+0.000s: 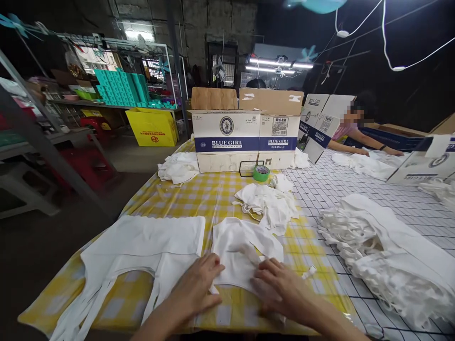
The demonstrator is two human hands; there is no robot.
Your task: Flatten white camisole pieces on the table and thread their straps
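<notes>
Two hands work by the table's (227,319) front edge, my left hand (197,282) between big cloth (149,241) and small cloth (236,274), my right hand (282,286) over the small cloth, either grip unclear; snagging both edges could drag and crease them.

Bare forearms (161,315) angle inward; the left hand (201,282) spreads its thumb, the right hand (279,284) curves (slightly blurred).

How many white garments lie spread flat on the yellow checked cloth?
2. One wide white piece, left of the left hand; one smaller white piece, between it and the right hand. Layers underneath may be hidden.
</notes>
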